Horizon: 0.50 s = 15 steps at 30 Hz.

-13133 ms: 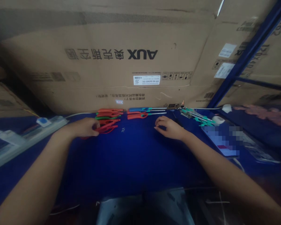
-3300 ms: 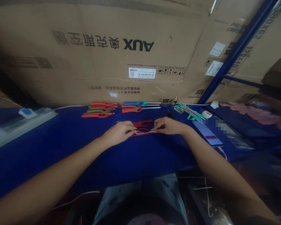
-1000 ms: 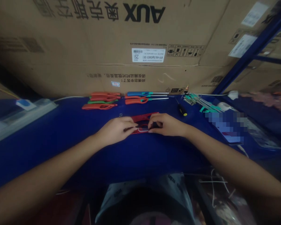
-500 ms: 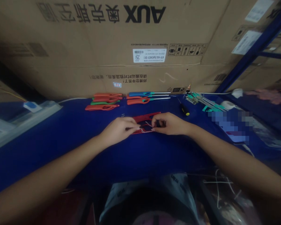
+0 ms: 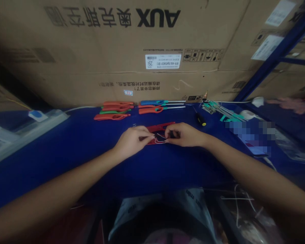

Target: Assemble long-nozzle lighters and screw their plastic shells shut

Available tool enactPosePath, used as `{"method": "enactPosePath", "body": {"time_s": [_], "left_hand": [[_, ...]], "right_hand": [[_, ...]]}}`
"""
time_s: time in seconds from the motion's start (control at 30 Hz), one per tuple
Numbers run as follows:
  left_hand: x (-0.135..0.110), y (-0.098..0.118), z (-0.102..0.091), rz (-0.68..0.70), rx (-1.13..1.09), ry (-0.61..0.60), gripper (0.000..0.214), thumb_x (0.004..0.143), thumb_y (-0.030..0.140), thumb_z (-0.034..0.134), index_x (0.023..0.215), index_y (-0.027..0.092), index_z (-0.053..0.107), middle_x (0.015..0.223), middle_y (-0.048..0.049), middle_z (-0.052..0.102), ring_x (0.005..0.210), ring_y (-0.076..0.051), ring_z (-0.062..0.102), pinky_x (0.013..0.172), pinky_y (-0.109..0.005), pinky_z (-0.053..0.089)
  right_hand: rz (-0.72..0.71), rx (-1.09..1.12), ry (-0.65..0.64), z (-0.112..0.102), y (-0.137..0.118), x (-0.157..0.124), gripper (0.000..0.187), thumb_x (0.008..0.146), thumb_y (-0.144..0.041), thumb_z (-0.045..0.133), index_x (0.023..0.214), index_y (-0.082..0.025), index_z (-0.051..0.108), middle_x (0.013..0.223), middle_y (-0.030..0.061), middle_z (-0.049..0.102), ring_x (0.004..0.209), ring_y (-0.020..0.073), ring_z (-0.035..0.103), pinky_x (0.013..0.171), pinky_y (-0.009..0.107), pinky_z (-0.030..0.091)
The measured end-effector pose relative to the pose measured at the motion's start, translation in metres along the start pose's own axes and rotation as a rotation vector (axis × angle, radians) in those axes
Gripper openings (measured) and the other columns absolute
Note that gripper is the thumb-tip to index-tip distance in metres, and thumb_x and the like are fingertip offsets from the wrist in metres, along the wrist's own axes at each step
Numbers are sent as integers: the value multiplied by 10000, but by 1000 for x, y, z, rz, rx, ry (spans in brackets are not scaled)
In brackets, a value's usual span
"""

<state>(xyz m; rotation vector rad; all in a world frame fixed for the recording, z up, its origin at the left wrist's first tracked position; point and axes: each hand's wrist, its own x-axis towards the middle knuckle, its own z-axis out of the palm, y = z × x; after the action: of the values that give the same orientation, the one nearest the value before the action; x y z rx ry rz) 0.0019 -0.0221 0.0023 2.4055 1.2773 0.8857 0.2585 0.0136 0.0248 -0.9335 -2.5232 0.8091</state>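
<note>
Two red lighter casing halves [image 5: 159, 127] lie on the blue table between my hands, partly covered by them. A thin white wire [image 5: 159, 142] runs over the casing from one set of fingertips to the other. My left hand [image 5: 132, 140] is closed in a pinch at the wire's left end, where a small dark part shows at the fingertips. With thumb and forefinger together, my right hand [image 5: 186, 134] pinches the wire's right end. What else lies inside the right fingers is hidden.
Behind my hands lie several orange and green lighter casings [image 5: 113, 117] and lighters with metal tubes [image 5: 152, 110]. A black screwdriver [image 5: 200, 119] and a pile of teal-ended metal tubes [image 5: 222, 110] are to the right. A large cardboard box [image 5: 104, 57] stands at the back.
My left hand has shifted slightly right, its fingertips nearer to my right hand. The right hand stays almost in place, still pinching. The whole view has tilted a little.
</note>
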Motion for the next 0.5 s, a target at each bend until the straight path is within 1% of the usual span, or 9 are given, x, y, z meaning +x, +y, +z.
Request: {"method": "enactPosePath", "body": {"time_s": [0.1, 0.27, 0.4, 0.5], "left_hand": [[0, 0, 0, 0, -18, -22, 137, 910, 257, 688, 957, 259, 817, 914, -13, 743, 716, -131, 663, 667, -257, 495], [1, -3, -5, 44, -34, -66, 143, 914, 257, 679, 942, 234, 818, 902, -23, 731, 699, -127, 654, 629, -254, 485], [1, -4, -12, 120, 31, -125, 184, 947, 257, 634, 977, 221, 812, 956, -35, 728, 760, -141, 678, 685, -268, 512], [1, -1, -16, 168, 130, -156, 217, 972, 254, 594, 984, 212, 806, 988, -42, 725, 807, -158, 691, 741, -290, 526]], "right_hand": [[2, 1, -1, 0, 0, 0, 132, 835, -301, 701, 885, -184, 667, 683, -39, 588, 560, 84, 466, 580, 234, 338], [-17, -17, 10, 0, 1, -1, 136, 839, -309, 706, 886, -185, 675, 675, -43, 577, 561, 82, 470, 583, 232, 342], [-25, -34, 8, -1, 0, -1, 127, 844, -298, 703, 893, -184, 676, 689, -39, 591, 572, 80, 483, 587, 224, 352], [-23, -51, 10, -1, -1, -2, 125, 841, -291, 704, 894, -182, 676, 673, -41, 583, 567, 80, 479, 579, 220, 349]]}}
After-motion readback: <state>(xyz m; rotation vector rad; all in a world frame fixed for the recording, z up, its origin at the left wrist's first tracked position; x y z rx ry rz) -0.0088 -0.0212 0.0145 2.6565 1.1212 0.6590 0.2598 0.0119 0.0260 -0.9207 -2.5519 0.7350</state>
